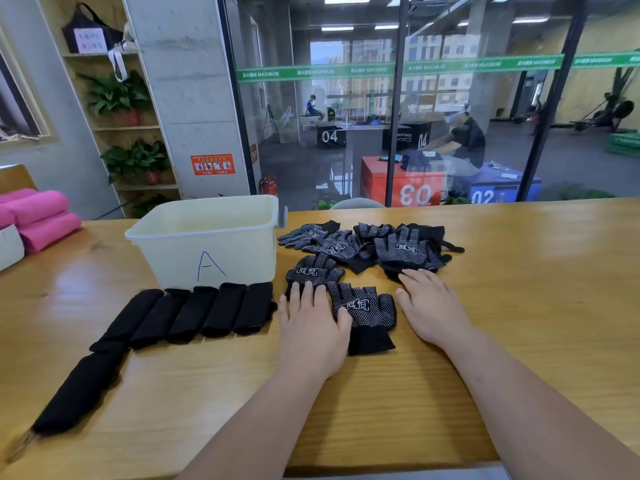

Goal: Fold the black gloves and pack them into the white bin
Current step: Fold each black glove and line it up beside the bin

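A black dotted glove (367, 310) lies flat on the wooden table (536, 289), cuff toward me. My left hand (311, 327) rests flat, fingers straight, on that glove's left edge and on the lower part of a second glove (313, 270) behind it. My right hand (433, 306) lies flat on the table just right of the near glove, fingertips touching the edge of a loose pile of gloves (388, 245). The white bin (211, 237), marked "A", stands to the left; I see nothing inside it. Several folded black gloves (204, 311) lie in a row before the bin.
One more folded black roll (78, 393) lies near the table's left front edge. Pink rolled cushions (38, 220) sit at the far left. A glass wall runs behind the table's back edge, with people beyond it.
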